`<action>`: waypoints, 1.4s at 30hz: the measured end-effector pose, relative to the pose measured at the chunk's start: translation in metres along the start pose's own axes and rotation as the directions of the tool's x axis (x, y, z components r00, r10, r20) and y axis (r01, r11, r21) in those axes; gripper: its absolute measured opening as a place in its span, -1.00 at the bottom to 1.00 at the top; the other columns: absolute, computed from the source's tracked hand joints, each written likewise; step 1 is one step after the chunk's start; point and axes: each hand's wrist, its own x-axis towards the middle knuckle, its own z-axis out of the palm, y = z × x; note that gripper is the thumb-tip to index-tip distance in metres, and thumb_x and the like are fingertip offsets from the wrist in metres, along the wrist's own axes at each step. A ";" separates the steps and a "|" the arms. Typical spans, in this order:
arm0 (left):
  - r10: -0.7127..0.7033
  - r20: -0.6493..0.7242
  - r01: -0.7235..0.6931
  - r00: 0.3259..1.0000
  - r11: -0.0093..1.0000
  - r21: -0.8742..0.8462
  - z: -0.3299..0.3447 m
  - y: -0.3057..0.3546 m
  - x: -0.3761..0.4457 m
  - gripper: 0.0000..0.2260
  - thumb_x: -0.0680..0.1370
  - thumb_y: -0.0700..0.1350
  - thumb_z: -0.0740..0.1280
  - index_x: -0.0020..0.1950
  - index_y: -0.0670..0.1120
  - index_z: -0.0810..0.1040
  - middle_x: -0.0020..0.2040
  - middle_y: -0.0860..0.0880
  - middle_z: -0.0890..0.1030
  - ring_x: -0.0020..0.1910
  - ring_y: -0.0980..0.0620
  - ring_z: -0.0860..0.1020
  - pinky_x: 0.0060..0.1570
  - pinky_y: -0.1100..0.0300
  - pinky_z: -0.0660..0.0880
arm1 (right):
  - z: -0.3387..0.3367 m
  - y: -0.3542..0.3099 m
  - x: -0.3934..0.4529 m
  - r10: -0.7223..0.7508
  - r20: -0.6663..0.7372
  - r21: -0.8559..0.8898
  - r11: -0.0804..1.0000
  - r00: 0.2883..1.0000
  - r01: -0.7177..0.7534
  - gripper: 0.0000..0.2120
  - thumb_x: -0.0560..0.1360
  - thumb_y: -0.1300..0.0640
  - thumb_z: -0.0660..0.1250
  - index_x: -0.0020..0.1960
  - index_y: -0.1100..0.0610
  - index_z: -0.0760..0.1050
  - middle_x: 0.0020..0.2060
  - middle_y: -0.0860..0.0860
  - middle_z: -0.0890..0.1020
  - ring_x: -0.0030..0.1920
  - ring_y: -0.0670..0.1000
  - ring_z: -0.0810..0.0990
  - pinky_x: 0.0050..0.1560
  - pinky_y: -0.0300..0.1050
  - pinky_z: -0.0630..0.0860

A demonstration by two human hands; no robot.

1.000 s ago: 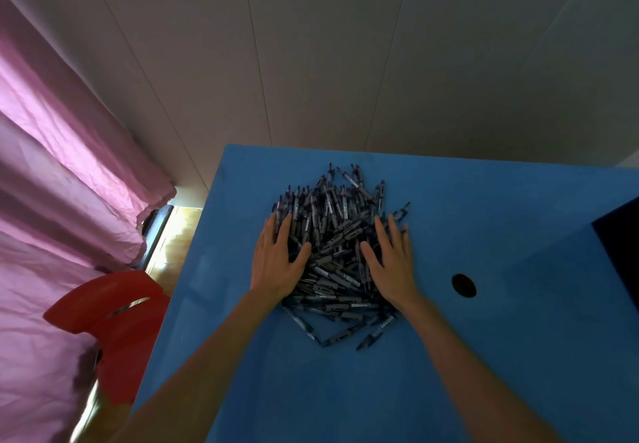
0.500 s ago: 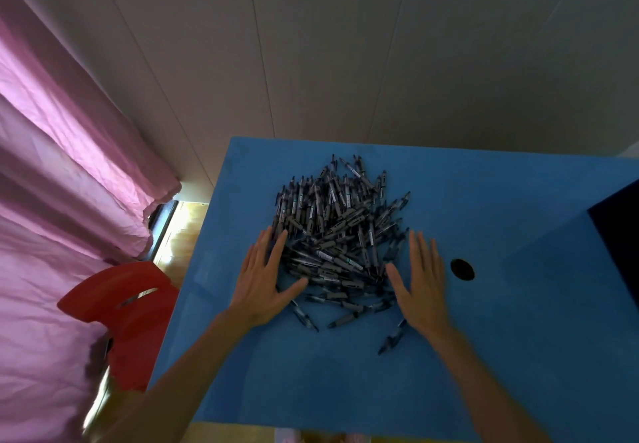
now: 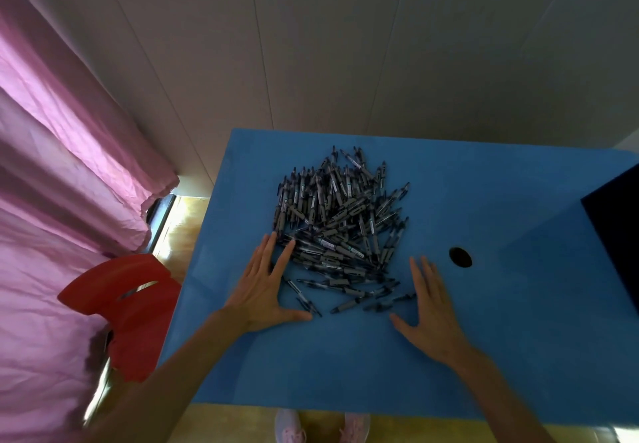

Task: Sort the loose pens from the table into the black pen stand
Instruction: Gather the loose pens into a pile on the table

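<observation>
Fingers of both hands lie straight and spread, palms down on the blue table (image 3: pixel 345 366), holding nothing: the left hand (image 3: pixel 262 290) touches the pile of pens (image 3: pixel 339 228) at its near-left side, the right hand (image 3: pixel 432 311) rests just beside the stray pens at the near-right. Flanking the pile this way looks meant to corral it before picking. Pens sit mid-table toward the far edge; a black shape (image 3: pixel 619 228) at the right edge may be the stand.

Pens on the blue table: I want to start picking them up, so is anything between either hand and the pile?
Nothing visible. The left hand lies flat with fingertips touching the pen pile; the right hand lies flat on bare table beside stray pens.
</observation>
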 end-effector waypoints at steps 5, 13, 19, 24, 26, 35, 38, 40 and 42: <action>-0.030 -0.042 0.032 0.999 0.998 0.050 0.007 0.015 0.011 0.15 0.30 0.67 0.12 0.58 0.10 -0.41 0.57 -0.06 -0.46 0.55 -0.08 -0.43 0.56 -0.14 -0.21 | 0.009 -0.025 0.015 0.000 0.008 -0.193 0.981 1.000 0.001 0.07 0.39 -0.61 -0.04 0.58 -0.02 -0.43 0.59 -0.01 -0.34 0.57 0.06 -0.40 0.56 0.08 -0.23; -0.103 -0.091 0.114 0.990 0.987 0.116 0.015 0.029 0.046 -0.01 0.41 0.61 -0.03 0.59 0.10 -0.38 0.61 -0.12 -0.34 0.55 -0.22 -0.40 0.54 -0.26 -0.20 | 0.011 -0.050 0.055 -0.011 0.023 -0.220 0.975 1.000 0.016 0.11 0.34 -0.67 -0.09 0.57 -0.03 -0.45 0.55 0.11 -0.42 0.55 0.08 -0.45 0.57 0.15 -0.29; -0.102 -0.112 0.114 0.989 0.988 0.108 0.018 0.026 0.049 -0.05 0.40 0.62 -0.14 0.60 0.13 -0.35 0.63 -0.12 -0.27 0.57 -0.21 -0.36 0.54 -0.26 -0.18 | 0.012 -0.050 0.061 0.015 0.009 -0.208 0.978 1.000 -0.013 0.11 0.32 -0.68 -0.08 0.59 -0.06 -0.40 0.56 0.09 -0.39 0.56 0.10 -0.42 0.57 0.20 -0.25; -0.044 -0.112 0.047 0.993 0.999 0.027 0.013 0.020 0.039 -0.02 0.42 0.60 0.03 0.60 0.12 -0.34 0.62 -0.07 -0.33 0.57 -0.08 -0.40 0.57 -0.16 -0.20 | 0.007 -0.047 0.059 0.014 0.017 -0.169 0.986 1.000 -0.011 0.16 0.27 -0.70 -0.03 0.58 -0.08 -0.41 0.55 0.00 -0.42 0.54 0.07 -0.47 0.54 0.24 -0.32; -0.028 -0.134 0.025 0.991 0.999 -0.029 0.013 0.015 0.034 -0.09 0.48 0.51 0.07 0.61 0.12 -0.30 0.62 -0.02 -0.30 0.58 -0.04 -0.37 0.57 -0.11 -0.15 | 0.005 -0.047 0.057 0.004 0.019 -0.141 0.990 1.000 -0.002 0.18 0.27 -0.69 0.06 0.58 -0.11 -0.41 0.55 -0.04 -0.42 0.54 0.05 -0.47 0.52 0.24 -0.34; -0.332 -0.251 0.181 0.909 0.859 -0.480 -0.004 0.009 0.040 -0.40 0.67 0.14 0.14 0.63 -0.09 0.08 0.61 -0.04 0.11 0.58 -0.03 0.11 0.54 0.01 0.16 | -0.002 -0.058 0.052 -0.050 -0.065 -0.029 0.998 0.997 0.049 0.00 0.37 -0.64 -0.06 0.60 -0.15 -0.30 0.60 -0.11 -0.26 0.56 -0.07 -0.38 0.55 0.18 -0.30; -0.454 -0.288 0.250 0.843 0.805 -0.537 -0.018 0.005 0.055 -0.52 0.66 -0.06 0.26 0.53 -0.20 0.28 0.45 -0.15 0.33 0.40 -0.13 0.37 0.39 0.02 0.36 | -0.004 -0.063 0.058 -0.059 -0.140 0.018 0.998 0.988 0.062 -0.15 0.49 -0.53 -0.09 0.62 -0.13 -0.16 0.62 -0.11 -0.13 0.59 -0.09 -0.27 0.58 0.16 -0.22; -0.536 -0.241 0.344 0.809 0.765 -0.544 -0.030 0.000 0.067 -0.57 0.64 -0.08 0.29 0.47 -0.20 0.35 0.39 -0.16 0.40 0.32 -0.15 0.44 0.30 0.00 0.42 | -0.006 -0.066 0.065 -0.048 -0.176 0.043 0.997 0.983 0.056 -0.22 0.53 -0.48 -0.08 0.62 -0.10 -0.04 0.62 -0.09 -0.04 0.60 -0.09 -0.18 0.58 0.13 -0.19; -0.587 -0.205 0.417 0.783 0.741 -0.526 -0.040 -0.006 0.080 -0.59 0.61 -0.05 0.32 0.42 -0.19 0.41 0.33 -0.17 0.47 0.28 -0.15 0.48 0.22 -0.01 0.45 | -0.008 -0.071 0.072 -0.048 -0.204 0.036 0.998 0.978 0.057 -0.27 0.56 -0.42 -0.07 0.61 -0.06 0.07 0.61 -0.06 0.03 0.60 -0.07 -0.10 0.59 0.09 -0.18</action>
